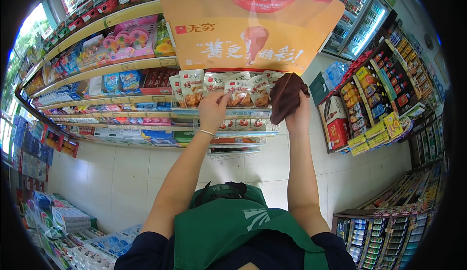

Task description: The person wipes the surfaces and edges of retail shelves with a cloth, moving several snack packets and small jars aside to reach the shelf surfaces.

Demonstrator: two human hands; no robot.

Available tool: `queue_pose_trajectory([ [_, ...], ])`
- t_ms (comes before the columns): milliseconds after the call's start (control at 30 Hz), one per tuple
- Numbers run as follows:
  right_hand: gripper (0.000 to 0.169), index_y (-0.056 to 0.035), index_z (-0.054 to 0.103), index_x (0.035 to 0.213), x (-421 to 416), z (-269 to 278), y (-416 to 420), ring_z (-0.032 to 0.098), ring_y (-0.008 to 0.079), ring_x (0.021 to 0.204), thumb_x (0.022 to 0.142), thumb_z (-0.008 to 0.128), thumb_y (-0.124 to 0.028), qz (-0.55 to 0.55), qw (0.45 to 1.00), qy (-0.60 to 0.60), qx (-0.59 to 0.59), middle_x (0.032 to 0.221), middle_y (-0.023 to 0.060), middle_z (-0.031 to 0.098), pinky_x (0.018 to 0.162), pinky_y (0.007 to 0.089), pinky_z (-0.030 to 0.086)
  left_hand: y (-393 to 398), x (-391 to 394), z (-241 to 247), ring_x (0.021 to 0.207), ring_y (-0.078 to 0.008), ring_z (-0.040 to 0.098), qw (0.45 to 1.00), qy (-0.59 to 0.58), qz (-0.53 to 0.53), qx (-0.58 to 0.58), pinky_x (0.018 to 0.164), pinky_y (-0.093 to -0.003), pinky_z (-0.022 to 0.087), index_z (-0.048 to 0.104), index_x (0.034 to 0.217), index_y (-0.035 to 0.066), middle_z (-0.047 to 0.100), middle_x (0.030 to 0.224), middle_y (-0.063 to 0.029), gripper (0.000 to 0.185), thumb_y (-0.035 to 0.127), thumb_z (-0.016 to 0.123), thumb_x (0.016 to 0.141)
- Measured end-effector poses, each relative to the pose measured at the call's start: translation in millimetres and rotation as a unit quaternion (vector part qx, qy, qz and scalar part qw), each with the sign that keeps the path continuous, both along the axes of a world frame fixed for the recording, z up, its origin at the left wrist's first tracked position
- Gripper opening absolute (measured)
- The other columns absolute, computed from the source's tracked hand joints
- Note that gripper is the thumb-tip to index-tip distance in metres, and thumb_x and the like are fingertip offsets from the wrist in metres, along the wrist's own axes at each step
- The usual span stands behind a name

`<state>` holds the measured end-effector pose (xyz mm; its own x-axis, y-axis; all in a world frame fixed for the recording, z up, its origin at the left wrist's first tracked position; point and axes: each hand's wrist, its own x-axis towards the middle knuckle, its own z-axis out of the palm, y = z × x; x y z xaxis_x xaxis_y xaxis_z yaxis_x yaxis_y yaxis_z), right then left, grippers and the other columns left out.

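Snack pouches with pictures of roasted meat (240,94) stand upright in rows in a wire basket rack (222,110). My left hand (213,110) is at the front of these pouches, its fingertips bent against one; whether it grips the pouch I cannot tell. In my right hand (300,115) is a bunched dark maroon cloth (286,96), held at the right end of the rack. More pouches (246,124) show on a tier below. An orange display board (240,40) with a picture of lips rises behind the top tier.
Shelves of packaged sweets (109,65) run along the left. On the right stand a drinks shelf (372,91), a stacked red carton (338,133) and glass-door fridges (357,18). Low displays of goods (98,244) lie at the lower left, with further racks (379,237) at the lower right.
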<state>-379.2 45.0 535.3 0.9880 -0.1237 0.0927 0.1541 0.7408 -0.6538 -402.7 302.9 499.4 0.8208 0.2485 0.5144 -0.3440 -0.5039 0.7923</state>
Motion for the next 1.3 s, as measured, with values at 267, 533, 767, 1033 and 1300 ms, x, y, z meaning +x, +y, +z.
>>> queue_pose_trajectory([
  [267, 0.041, -0.0044, 0.045, 0.140, -7, 16, -7, 0.056, 0.0271, 0.123, 0.101, 0.033, -0.004, -0.057, 0.994, 0.028, -0.094, 0.136, 0.0126, 0.054, 0.105, 0.0422, 0.050, -4, 1, -2, 0.071, -0.0324, 0.064, 0.997, 0.003, 0.024, 0.074, 0.064, -0.0390, 0.050, 0.072, 0.088, 0.004, 0.068, 0.083, -0.0137, 0.021, 0.025, 0.071, 0.089],
  [533, 0.035, -0.0052, 0.051, 0.135, 13, 12, -31, 0.059, 0.0260, 0.120, 0.102, 0.039, -0.012, 0.042, 0.998, 0.031, -0.021, 0.131, 0.0107, 0.060, 0.101, 0.0395, 0.051, -4, 0, 5, 0.078, -0.0334, 0.066, 0.991, 0.064, 0.045, 0.113, 0.069, -0.0412, 0.052, 0.071, 0.091, 0.003, 0.069, 0.087, -0.0139, 0.022, 0.025, 0.070, 0.090],
  [767, 0.048, -0.0038, 0.047, 0.135, 7, 7, -26, 0.056, 0.0218, 0.122, 0.090, 0.063, 0.000, -0.079, 0.917, -0.069, -0.386, 0.130, 0.0109, 0.058, 0.105, 0.0360, 0.045, -38, -18, 28, 0.103, -0.0344, 0.054, 0.967, -0.160, 0.138, 0.139, 0.085, -0.0414, 0.047, 0.060, 0.125, 0.007, 0.054, 0.113, -0.0168, 0.040, 0.007, 0.069, 0.086],
  [1033, 0.053, -0.0164, 0.067, 0.123, -17, -21, -1, 0.056, 0.0367, 0.116, 0.074, 0.071, 0.005, -0.179, 0.646, -0.322, -0.669, 0.144, 0.0162, 0.041, 0.095, 0.0406, 0.053, -60, -10, 14, 0.083, -0.0288, 0.061, 0.985, -0.102, 0.093, 0.103, 0.069, -0.0374, 0.051, 0.066, 0.106, 0.006, 0.059, 0.097, -0.0108, 0.021, 0.007, 0.072, 0.086],
  [1300, 0.043, -0.0092, 0.065, 0.121, -5, -15, -38, 0.059, 0.0241, 0.104, 0.080, 0.066, 0.005, -0.150, 0.814, -0.183, -0.531, 0.131, 0.0141, 0.050, 0.091, 0.0341, 0.050, -65, 11, 0, 0.069, -0.0230, 0.061, 0.993, -0.032, 0.114, 0.012, 0.063, -0.0339, 0.049, 0.068, 0.095, 0.002, 0.060, 0.089, -0.0098, 0.016, 0.013, 0.075, 0.087],
])
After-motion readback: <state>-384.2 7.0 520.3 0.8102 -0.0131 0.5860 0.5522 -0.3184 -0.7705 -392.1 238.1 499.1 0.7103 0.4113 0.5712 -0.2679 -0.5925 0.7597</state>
